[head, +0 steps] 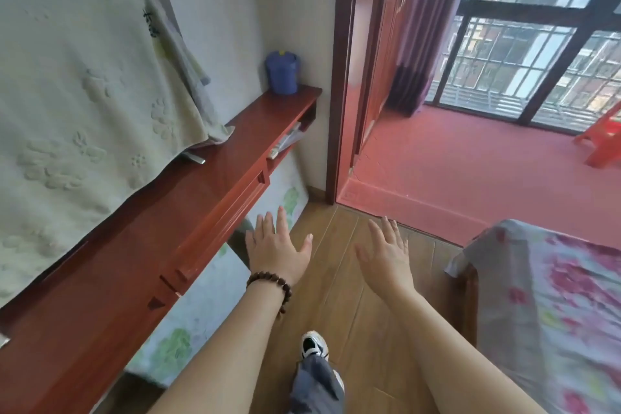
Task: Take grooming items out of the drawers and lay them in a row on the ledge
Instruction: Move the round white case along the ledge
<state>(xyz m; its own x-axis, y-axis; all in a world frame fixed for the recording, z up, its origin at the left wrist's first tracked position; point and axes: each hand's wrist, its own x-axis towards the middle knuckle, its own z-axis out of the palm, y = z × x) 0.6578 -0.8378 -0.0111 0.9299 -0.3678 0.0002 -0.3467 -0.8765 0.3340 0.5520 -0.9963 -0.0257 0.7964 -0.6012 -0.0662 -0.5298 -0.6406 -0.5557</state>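
We hold both hands out flat and empty over the wooden floor, just off the front edge of the red ledge: our left hand, with a bead bracelet at the wrist, hangs close to the closed drawer front under the ledge, fingers straight and gripping nothing, and our right hand is spread open farther from the ledge, toward the covered bed. No grooming item has been laid out on the ledge that we can make out; on it stand only a blue lidded pot at the far end and the hem of a pale towel draped down onto it, with a small metal piece peeping from under the towel. Farther along the ledge an open compartment shows some papers or packets, too blurred to name. We judge the risk to be this: the drawer front offers no obvious knob, so fingers may slip, and pulling hard could jolt the pot or drag the towel over the row's space. Some dark marks sit on the towel's upper fold, but we cannot read them, and we see no brand
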